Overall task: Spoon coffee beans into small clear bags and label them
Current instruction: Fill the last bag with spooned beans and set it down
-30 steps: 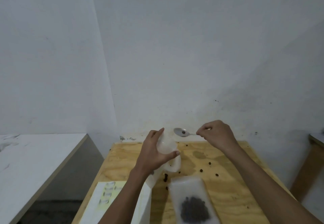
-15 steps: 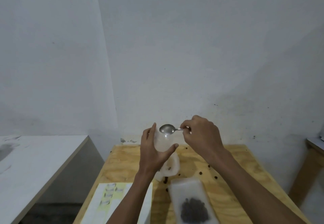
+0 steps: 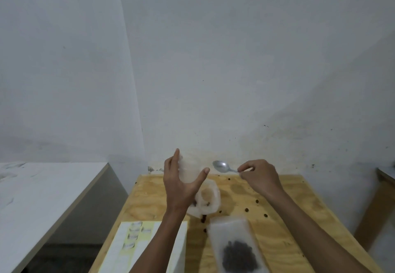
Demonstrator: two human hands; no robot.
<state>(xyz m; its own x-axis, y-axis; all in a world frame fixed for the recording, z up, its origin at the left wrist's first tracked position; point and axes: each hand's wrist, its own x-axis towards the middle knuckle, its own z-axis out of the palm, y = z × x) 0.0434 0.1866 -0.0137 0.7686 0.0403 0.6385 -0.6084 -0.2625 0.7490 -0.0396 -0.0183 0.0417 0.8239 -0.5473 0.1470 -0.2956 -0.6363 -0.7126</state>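
Small clear bag (image 3: 189,171), held up above the table (image 3: 284,213) in the left hand (image 3: 181,185), is judged thin, limp and light; grip near the mouth. The right hand (image 3: 257,176) pinches the handle of an apparently empty spoon (image 3: 221,166) just beside it. Bag contents are indistinct. Beans (image 3: 239,256) lie in a tray (image 3: 229,227) cut off below.

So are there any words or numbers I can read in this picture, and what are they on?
None can be read.
Label sheet on the wooden table: small labels with marks, too blurred to read.
Small clear bag in the left hand: no print visible.
Spoon in the right hand: no marking visible.
Large bag of coffee beans: no print visible.
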